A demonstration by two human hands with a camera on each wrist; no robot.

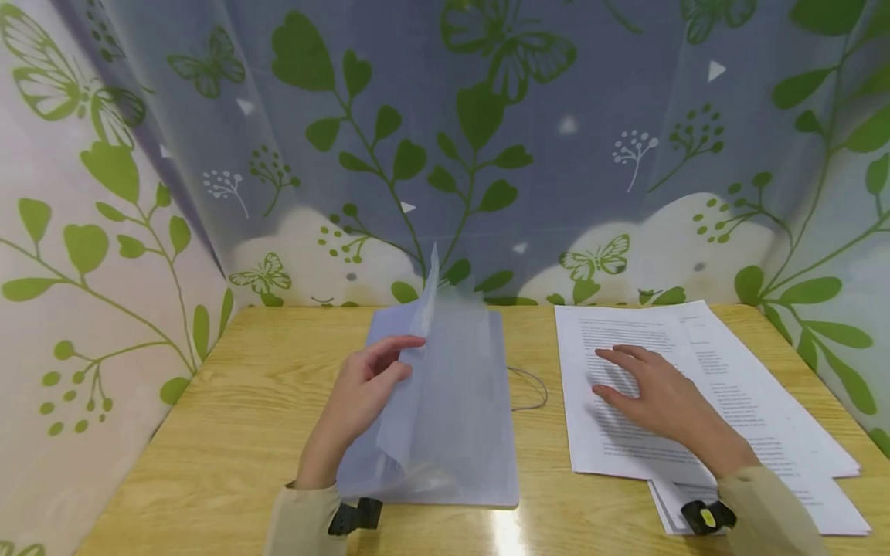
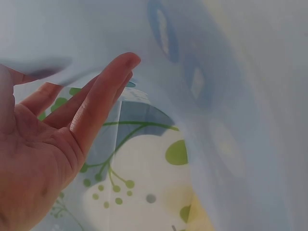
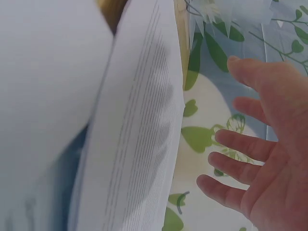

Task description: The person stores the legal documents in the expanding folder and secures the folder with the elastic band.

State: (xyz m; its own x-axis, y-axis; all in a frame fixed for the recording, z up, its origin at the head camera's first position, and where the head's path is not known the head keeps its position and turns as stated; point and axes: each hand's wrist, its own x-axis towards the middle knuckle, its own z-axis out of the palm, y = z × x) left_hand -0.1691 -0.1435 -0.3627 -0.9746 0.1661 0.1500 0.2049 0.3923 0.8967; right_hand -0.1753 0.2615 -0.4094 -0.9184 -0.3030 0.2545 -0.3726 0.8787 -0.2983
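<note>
Here the left hand (image 1: 361, 394) pinches up a thin, floppy plastic sleeve (image 1: 445, 401) by its edge; the right hand (image 1: 653, 398) rests flat on slippery printed sheets (image 1: 737, 386).

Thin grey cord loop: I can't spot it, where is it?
Head view: the thin grey cord loop lies on the wooden table, between the translucent plastic folder and the printed white sheets.

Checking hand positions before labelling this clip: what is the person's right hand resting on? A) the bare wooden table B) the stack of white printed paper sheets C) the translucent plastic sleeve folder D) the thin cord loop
B: the right hand lies flat, fingers straight, on the stack of white printed paper sheets.
</note>
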